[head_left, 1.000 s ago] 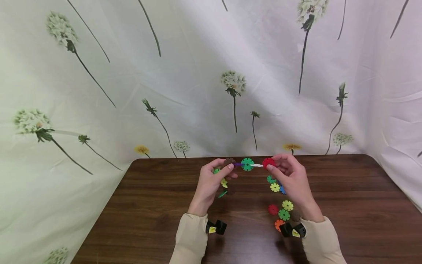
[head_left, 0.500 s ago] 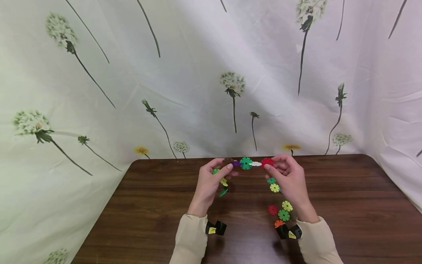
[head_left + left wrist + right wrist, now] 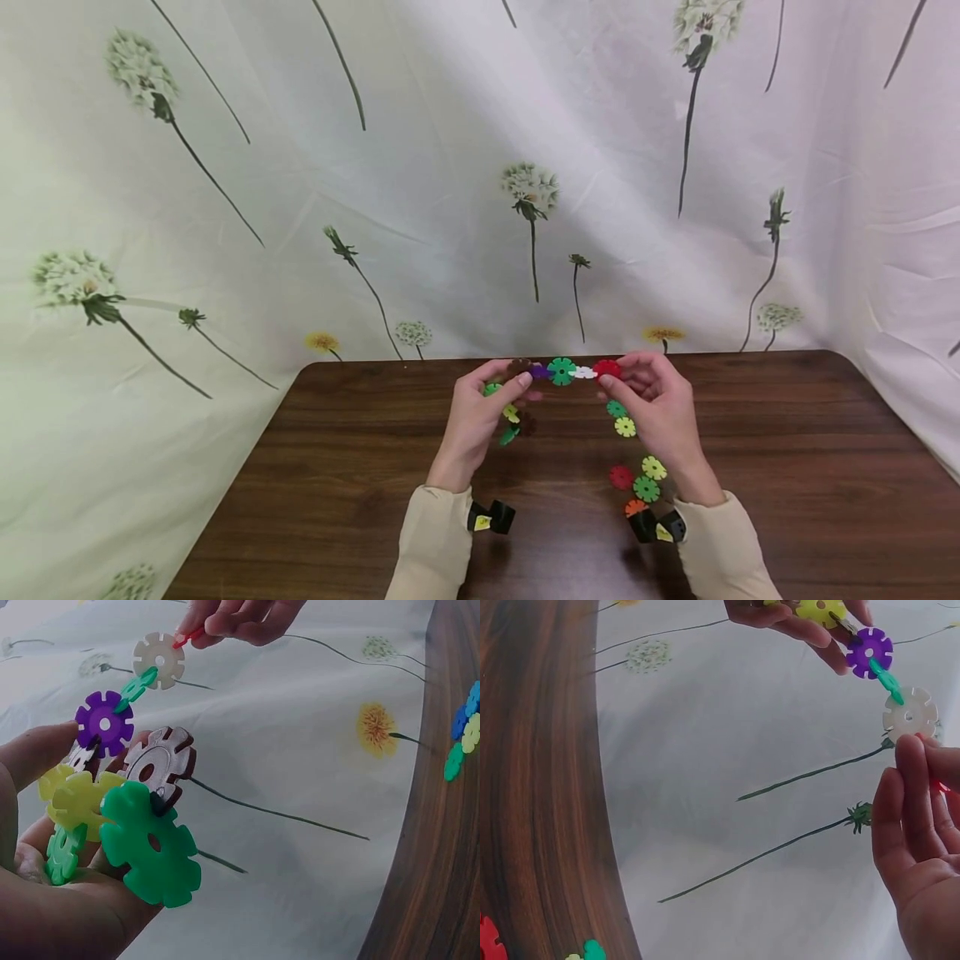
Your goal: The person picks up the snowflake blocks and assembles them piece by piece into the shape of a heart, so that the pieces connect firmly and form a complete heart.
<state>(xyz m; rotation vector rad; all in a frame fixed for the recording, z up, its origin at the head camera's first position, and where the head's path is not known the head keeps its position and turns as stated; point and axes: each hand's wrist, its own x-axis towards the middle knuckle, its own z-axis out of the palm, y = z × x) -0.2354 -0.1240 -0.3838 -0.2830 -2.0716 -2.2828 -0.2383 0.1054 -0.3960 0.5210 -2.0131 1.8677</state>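
Right hand (image 3: 662,402) on red disc (image 3: 607,367); seemingly near-closed

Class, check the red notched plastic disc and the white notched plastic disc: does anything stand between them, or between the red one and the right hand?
Nothing visible does: the right hand pinches the red notched plastic disc, whose edge meets the white notched plastic disc directly.

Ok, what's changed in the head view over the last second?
The right hand has shifted slightly toward the left hand, and the white disc and purple disc between them show more of their faces. Both hands keep their grips, nothing released; the visible loose discs stayed put.
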